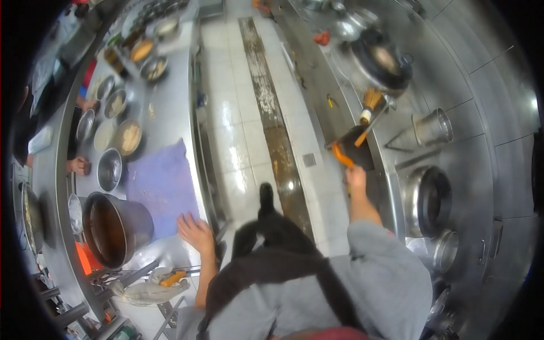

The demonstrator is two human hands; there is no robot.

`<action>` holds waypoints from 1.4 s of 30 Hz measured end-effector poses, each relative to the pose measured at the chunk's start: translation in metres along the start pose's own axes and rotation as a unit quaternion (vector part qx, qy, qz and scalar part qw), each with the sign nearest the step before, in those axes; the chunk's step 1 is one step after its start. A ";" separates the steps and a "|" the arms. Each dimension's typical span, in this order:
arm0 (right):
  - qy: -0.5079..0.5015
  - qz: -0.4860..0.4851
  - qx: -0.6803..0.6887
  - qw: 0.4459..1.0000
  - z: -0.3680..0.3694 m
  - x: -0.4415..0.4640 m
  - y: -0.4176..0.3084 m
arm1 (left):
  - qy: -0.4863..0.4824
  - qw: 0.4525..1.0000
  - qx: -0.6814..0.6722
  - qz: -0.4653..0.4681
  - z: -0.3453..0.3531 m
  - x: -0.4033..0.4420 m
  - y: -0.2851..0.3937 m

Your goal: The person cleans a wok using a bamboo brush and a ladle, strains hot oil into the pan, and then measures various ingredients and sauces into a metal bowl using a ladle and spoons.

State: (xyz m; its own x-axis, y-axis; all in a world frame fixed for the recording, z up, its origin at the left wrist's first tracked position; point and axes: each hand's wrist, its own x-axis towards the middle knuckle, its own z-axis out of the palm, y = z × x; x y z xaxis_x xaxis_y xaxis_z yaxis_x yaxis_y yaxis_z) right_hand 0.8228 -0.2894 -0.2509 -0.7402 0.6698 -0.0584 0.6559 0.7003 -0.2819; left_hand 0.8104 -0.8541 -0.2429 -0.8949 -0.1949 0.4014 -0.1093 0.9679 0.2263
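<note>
My left hand (pixel 195 232) rests with its fingers spread at the counter's edge, by the lower corner of a purple cloth (pixel 161 184). A deep metal pot (pixel 136 229) with brown contents stands to the left of that hand. On the other side, my right hand (pixel 356 178) is closed around the lower end of an orange curved handle (pixel 341 154). What this handle belongs to is unclear. Just beyond it is a dark rectangular area (pixel 358 148) on the stove side. A brush (pixel 371 102) with brown bristles and a wooden-handled tool (pixel 362 135) lie farther up.
Several metal bowls (pixel 110 170) line the left counter, with another person's hand (pixel 79 166) beside them. Woks (pixel 416 201) and a metal pot (pixel 436 126) occupy the right side. A tiled floor aisle (pixel 229 136) with a dark drain strip (pixel 275 141) runs between.
</note>
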 end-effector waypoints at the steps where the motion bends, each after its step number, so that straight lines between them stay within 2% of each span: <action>1: 0.043 -0.002 0.014 0.999 -0.015 0.013 -0.019 | -0.008 1.000 -0.004 0.001 -0.001 0.002 0.001; 3: 0.088 -0.006 0.031 0.996 -0.021 0.034 -0.027 | -0.014 1.000 -0.008 0.001 -0.002 0.003 0.002; 5: 0.193 0.015 -0.018 0.981 -0.010 0.068 -0.011 | -0.026 1.000 -0.014 0.002 0.000 0.001 0.000; 6: 0.206 0.092 -0.001 0.974 -0.006 0.087 -0.009 | -0.035 0.999 -0.010 -0.003 0.001 0.000 -0.002; 8: 0.225 0.176 -0.015 0.958 0.023 0.134 0.016 | -0.034 0.999 0.005 0.012 0.010 -0.001 -0.004; 12: 0.188 0.216 0.063 0.956 0.052 0.187 0.034 | -0.058 0.998 -0.011 0.000 0.013 -0.002 -0.006; 14: 0.183 0.293 0.200 0.917 0.079 0.224 0.078 | -0.062 0.998 -0.015 0.003 0.012 -0.002 -0.005; 15: 0.134 0.338 0.242 0.900 0.056 0.222 0.080 | -0.069 0.998 -0.013 0.009 0.012 -0.003 -0.008; 16: 0.138 0.344 0.239 0.898 0.024 0.210 0.078 | -0.073 0.997 -0.016 0.015 0.011 -0.001 -0.006; 18: 0.103 0.303 0.342 0.883 -0.050 0.188 0.070 | -0.080 0.997 -0.003 -0.003 0.008 0.001 0.000; 20: 0.133 0.225 0.390 0.883 -0.098 0.158 0.097 | -0.069 0.998 -0.004 0.005 0.010 0.000 -0.002; 22: 0.232 0.154 0.381 0.882 -0.187 0.095 0.079 | -0.065 0.998 -0.004 0.011 0.011 -0.001 0.000; 24: 0.318 0.065 0.201 0.924 -0.291 0.018 0.043 | -0.056 0.998 0.025 0.013 0.005 0.000 0.002; 25: 0.393 0.014 0.080 0.916 -0.332 -0.001 0.058 | -0.060 0.998 0.016 0.016 0.004 0.002 0.005; 26: 0.480 -0.107 -0.026 0.871 -0.373 -0.017 0.072 | -0.066 0.998 0.021 0.004 0.001 0.001 0.009; 27: 0.490 -0.034 0.005 0.871 -0.410 -0.045 0.051 | -0.071 0.997 0.031 -0.004 -0.001 0.004 0.009; 28: 0.522 -0.007 -0.019 0.853 -0.446 -0.063 0.054 | -0.075 0.997 0.030 0.001 0.000 0.005 0.008; 30: 0.627 -0.024 0.033 0.778 -0.488 -0.092 0.014 | -0.076 0.996 0.047 0.001 0.002 0.003 0.005; 32: 0.707 -0.168 0.060 0.685 -0.520 -0.106 -0.001 | -0.076 0.996 0.050 0.007 0.003 0.004 0.008; 33: 0.692 -0.225 -0.031 0.686 -0.553 -0.120 0.021 | -0.075 0.996 0.052 0.011 0.003 0.004 0.007; 34: 0.690 -0.221 -0.033 0.689 -0.561 -0.114 -0.007 | -0.077 0.995 0.055 0.015 0.004 0.004 0.006; 36: 0.801 -0.334 -0.100 0.487 -0.563 -0.084 -0.077 | -0.075 0.995 0.070 0.001 0.011 0.001 0.004; 37: 0.791 -0.396 -0.139 0.445 -0.580 -0.075 -0.068 | -0.072 0.994 0.082 0.008 0.015 -0.003 -0.001; 38: 0.808 -0.400 -0.036 0.431 -0.569 -0.059 -0.082 | -0.083 0.992 0.092 0.000 0.018 -0.003 -0.001; 40: 0.788 -0.425 0.011 0.446 -0.550 -0.031 -0.067 | -0.089 0.992 0.089 0.004 0.021 -0.004 -0.007; 42: 0.670 -0.499 0.091 0.542 -0.536 0.000 -0.038 | -0.080 0.994 0.071 0.014 0.014 0.001 0.002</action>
State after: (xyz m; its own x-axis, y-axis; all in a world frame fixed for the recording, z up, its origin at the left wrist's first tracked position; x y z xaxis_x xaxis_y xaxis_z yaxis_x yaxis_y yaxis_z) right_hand 0.8772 -0.1837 0.2728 0.1382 -0.3567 0.9239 -0.0884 0.9247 0.3702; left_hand 0.8028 -0.8500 -0.2544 -0.9548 -0.1499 0.2568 -0.1324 0.9876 0.0841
